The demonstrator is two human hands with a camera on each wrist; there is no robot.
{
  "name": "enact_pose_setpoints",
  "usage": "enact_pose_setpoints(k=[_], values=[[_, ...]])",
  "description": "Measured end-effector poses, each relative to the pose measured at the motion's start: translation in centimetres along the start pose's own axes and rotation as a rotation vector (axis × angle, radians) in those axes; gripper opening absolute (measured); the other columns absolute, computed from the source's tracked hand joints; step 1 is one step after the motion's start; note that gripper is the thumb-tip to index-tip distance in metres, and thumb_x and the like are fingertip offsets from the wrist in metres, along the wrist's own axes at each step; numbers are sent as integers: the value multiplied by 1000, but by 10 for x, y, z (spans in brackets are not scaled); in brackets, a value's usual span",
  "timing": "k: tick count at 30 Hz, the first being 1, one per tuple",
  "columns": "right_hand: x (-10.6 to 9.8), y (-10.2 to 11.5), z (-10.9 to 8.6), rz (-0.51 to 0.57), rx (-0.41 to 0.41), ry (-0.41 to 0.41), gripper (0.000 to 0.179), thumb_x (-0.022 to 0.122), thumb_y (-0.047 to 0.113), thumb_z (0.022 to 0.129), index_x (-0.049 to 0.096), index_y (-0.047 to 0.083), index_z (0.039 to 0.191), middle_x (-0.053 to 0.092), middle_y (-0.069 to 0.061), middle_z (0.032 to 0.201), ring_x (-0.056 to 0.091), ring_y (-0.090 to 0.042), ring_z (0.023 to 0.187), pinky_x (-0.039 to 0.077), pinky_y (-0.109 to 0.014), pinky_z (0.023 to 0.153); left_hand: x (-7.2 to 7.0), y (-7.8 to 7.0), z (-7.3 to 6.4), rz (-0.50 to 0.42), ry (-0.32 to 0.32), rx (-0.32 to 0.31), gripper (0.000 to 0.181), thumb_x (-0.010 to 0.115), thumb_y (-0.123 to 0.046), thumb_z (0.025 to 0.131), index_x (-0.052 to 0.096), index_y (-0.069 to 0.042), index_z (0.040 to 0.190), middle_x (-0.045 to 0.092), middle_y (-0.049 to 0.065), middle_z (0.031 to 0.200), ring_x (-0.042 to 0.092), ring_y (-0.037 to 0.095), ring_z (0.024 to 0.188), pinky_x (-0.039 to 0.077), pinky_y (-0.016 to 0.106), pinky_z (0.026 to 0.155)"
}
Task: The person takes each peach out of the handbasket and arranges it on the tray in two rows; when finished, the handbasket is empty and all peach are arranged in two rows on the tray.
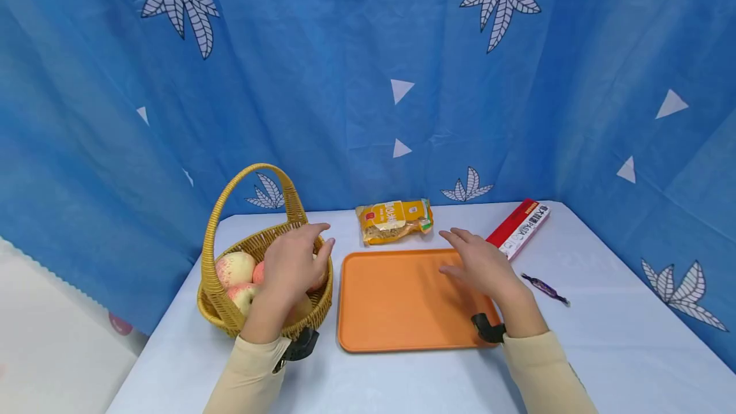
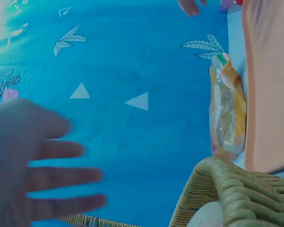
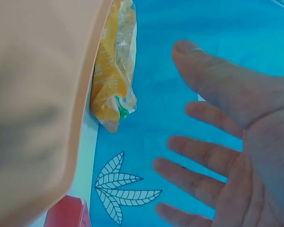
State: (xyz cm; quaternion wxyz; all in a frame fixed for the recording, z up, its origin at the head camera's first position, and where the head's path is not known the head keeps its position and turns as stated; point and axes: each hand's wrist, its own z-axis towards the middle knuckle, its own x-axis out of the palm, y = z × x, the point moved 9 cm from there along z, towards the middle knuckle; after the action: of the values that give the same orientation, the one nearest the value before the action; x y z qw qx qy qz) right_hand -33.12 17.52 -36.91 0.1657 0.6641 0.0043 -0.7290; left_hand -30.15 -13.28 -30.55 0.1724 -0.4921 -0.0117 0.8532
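A yellow bag (image 1: 394, 221) lies on the white table (image 1: 609, 324), close to the back edge. Part of it is see-through, and one end has some green. To the right of it is a long box (image 1: 519, 229), red and white with black letters, lying at a slant. One word on it is PASTA. A little purple sweet (image 1: 544, 288) in a twisty wrapper lies near the box. A big blue cloth (image 1: 368, 50) hangs behind the table and on both sides. It has white leaves (image 1: 502, 8), white triangles (image 1: 402, 89) and pink spots (image 1: 120, 324).
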Motion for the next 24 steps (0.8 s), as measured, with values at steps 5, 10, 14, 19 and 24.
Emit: enact_pose_setpoints(k=[5,10,14,19,24], values=[[0,2,0,55,2,13,80,78,39,86,39,21,154,43,-17,154,46,-44,136,50,-63,94,-35,7,-5,-168,-314,-31,18,62,-25,97,74,-17,108,78,1,93,65,23,62,41,33,45],[0,7,0,83,-11,15,76,76,39,88,40,23,153,43,-15,154,46,-42,137,50,-61,96,-63,10,-13,-285,-538,28,16,59,-14,96,75,-11,98,77,3,81,66,20,58,46,34,47],[0,9,0,104,-11,22,76,76,38,88,40,24,153,44,-15,154,46,-41,137,51,-60,95,-79,13,-17,-377,-666,75,18,56,-7,95,74,-6,99,77,5,81,67,19,61,49,23,56],[-1,7,0,113,-6,19,75,76,38,88,40,24,153,44,-15,154,46,-41,137,51,-61,94,-96,17,-23,-434,-734,99,21,56,-5,94,73,-3,104,77,9,91,67,25,76,49,18,74],[-2,4,-1,129,-12,2,75,76,37,88,41,23,152,45,-14,153,47,-41,137,51,-61,95,-105,17,-24,-388,-668,140,24,57,-7,92,74,-4,109,75,12,107,63,33,99,46,41,90]])
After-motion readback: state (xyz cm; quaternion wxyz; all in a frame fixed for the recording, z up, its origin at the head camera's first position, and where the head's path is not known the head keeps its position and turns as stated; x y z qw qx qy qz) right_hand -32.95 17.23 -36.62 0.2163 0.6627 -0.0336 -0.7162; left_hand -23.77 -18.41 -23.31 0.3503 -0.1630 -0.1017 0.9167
